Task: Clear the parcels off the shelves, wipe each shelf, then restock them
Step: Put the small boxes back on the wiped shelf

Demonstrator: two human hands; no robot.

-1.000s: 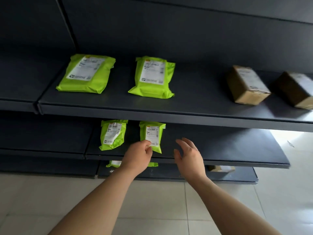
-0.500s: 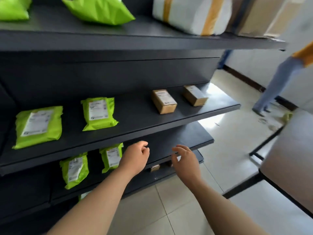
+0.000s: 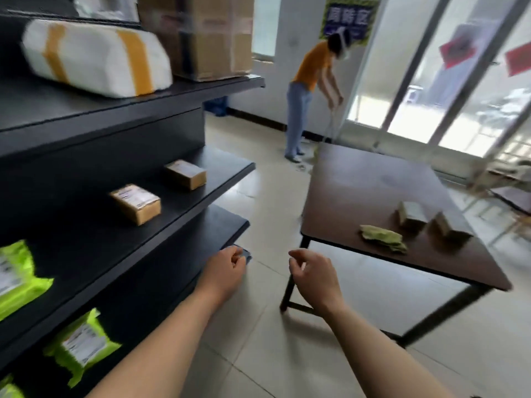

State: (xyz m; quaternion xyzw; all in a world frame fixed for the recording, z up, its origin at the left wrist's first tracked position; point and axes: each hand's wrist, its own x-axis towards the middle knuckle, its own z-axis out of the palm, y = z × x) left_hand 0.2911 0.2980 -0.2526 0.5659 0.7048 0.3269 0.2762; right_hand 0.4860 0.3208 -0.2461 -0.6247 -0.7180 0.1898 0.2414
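**Head view: shelving at left, bench at right.** The left hand and the right hand hung side by side in the aisle, between the shelf ends and the bench. The fingers of both were loosely curled and held nothing, and neither hand touched a parcel or a shelf.

Two brown boxes lay apart on the middle shelf, flat and label up, presumably so that the labels could be read from the aisle. Green mailers lay flat on the lower shelves at far left. On the top shelf a white parcel banded with yellow tape sat beside a large carton.

Two small boxes stood close together on the bench, with a crumpled green cloth just beside them. The bench appeared to serve as the holding place for cleared parcels, and the cloth was probably kept there for wiping.

Most parcels were on the shelves, so the work was far from finished. Whether the empty hands were bound for the cloth or the boxes could not be told. In the background another person worked a long-handled tool near the glass doors.
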